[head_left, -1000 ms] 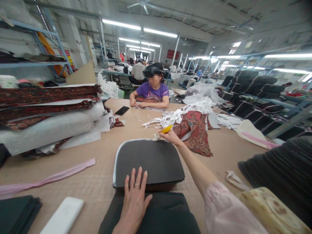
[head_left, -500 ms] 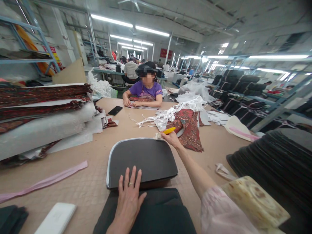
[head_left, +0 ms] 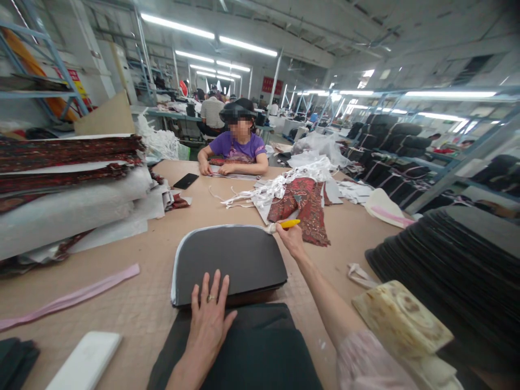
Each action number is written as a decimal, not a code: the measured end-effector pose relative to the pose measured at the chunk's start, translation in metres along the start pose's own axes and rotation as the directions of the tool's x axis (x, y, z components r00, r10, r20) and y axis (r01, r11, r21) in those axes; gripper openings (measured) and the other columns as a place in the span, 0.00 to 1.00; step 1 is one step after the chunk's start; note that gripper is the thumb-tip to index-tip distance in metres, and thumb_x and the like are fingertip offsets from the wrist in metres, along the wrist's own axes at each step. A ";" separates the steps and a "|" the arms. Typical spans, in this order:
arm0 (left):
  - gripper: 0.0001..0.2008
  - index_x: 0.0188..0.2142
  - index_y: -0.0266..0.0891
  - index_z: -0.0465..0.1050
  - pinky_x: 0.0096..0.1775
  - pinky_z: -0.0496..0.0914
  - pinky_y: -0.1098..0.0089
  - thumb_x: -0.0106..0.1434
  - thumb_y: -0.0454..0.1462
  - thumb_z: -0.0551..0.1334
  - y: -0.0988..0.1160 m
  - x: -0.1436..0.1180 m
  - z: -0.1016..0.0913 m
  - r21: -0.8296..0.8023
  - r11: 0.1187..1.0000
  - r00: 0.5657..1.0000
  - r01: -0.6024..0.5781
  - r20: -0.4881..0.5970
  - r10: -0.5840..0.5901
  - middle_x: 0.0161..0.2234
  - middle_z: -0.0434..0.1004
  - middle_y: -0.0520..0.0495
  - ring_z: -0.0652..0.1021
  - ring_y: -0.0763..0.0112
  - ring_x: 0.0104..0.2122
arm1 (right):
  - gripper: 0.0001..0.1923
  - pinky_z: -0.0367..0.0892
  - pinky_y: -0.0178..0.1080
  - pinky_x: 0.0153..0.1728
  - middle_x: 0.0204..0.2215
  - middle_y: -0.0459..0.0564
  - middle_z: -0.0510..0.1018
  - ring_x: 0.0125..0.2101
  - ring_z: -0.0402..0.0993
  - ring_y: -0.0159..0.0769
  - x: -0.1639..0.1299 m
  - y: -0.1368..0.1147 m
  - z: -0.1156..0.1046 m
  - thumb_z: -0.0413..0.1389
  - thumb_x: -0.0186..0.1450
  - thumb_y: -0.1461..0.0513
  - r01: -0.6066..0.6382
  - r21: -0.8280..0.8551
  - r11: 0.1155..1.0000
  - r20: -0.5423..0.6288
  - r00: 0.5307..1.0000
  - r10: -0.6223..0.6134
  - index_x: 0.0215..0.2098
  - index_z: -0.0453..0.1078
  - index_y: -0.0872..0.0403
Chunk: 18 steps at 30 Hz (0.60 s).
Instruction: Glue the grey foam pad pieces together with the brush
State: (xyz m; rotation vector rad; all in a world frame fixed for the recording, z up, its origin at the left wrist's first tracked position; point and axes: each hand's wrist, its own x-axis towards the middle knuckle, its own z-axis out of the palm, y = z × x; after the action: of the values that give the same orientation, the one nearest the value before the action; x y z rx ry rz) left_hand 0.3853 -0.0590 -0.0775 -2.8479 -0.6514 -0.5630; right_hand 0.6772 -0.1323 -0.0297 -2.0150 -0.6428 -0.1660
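Observation:
A dark grey panel with rounded corners [head_left: 239,254] tops a stack on the table, a white coating showing along its left and far edges. Fingers spread, my left hand [head_left: 209,319] lies flat across the panel's near edge. My right hand [head_left: 291,238] is closed round a yellow-handled brush [head_left: 290,223]. The brush's whitish tip touches the panel's far right edge. Dark folded fabric [head_left: 260,346] lies nearest me, partly beneath my left wrist.
Patterned fabric piles [head_left: 69,157] stand left; stacked black panels [head_left: 450,254] stand right. A stained yellowish container [head_left: 402,317] is beside my right forearm. A pink strip [head_left: 73,298], a white box-like object [head_left: 85,360] and a phone [head_left: 186,181] lie on the table. A co-worker [head_left: 238,146] sits opposite.
My right hand and the brush have moved rightward along the panel's far edge, and the white coating reaches further right. My left hand stays on the panel. The view has shifted slightly.

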 end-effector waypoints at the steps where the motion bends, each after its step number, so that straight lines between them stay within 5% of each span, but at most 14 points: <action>1: 0.31 0.58 0.37 0.60 0.55 0.53 0.48 0.54 0.38 0.60 0.000 0.000 0.000 -0.004 1.000 1.000 0.003 0.006 -0.003 0.61 0.55 0.38 0.56 0.45 0.59 | 0.15 0.66 0.37 0.35 0.26 0.52 0.79 0.30 0.75 0.41 -0.004 0.001 -0.003 0.49 0.55 0.55 -0.005 -0.024 1.000 -0.020 1.000 0.005 0.29 0.74 0.55; 11: 0.30 0.58 0.39 0.59 0.57 0.51 0.49 0.56 0.40 0.59 0.002 0.002 -0.007 -0.071 0.996 0.995 0.049 0.084 -0.043 0.61 0.54 0.41 0.55 0.47 0.60 | 0.17 0.62 0.35 0.27 0.22 0.52 0.78 0.26 0.76 0.41 -0.065 -0.008 -0.037 0.47 0.59 0.54 -0.041 -0.205 0.978 -0.061 0.998 0.029 0.26 0.74 0.55; 18: 0.29 0.58 0.39 0.59 0.57 0.51 0.49 0.57 0.42 0.59 0.002 0.004 -0.010 -0.127 0.989 0.990 0.072 0.127 -0.056 0.61 0.54 0.40 0.54 0.48 0.61 | 0.17 0.64 0.34 0.27 0.22 0.49 0.77 0.24 0.74 0.37 -0.138 -0.019 -0.074 0.49 0.60 0.52 -0.102 -0.134 0.986 -0.053 0.994 0.096 0.31 0.73 0.54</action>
State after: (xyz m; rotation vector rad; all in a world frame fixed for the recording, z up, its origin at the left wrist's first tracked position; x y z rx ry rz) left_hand 0.3861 -0.0616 -0.0669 -3.0139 -0.7557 -0.4575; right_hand 0.5613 -0.2387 -0.0287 -2.1638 -0.5120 -0.2019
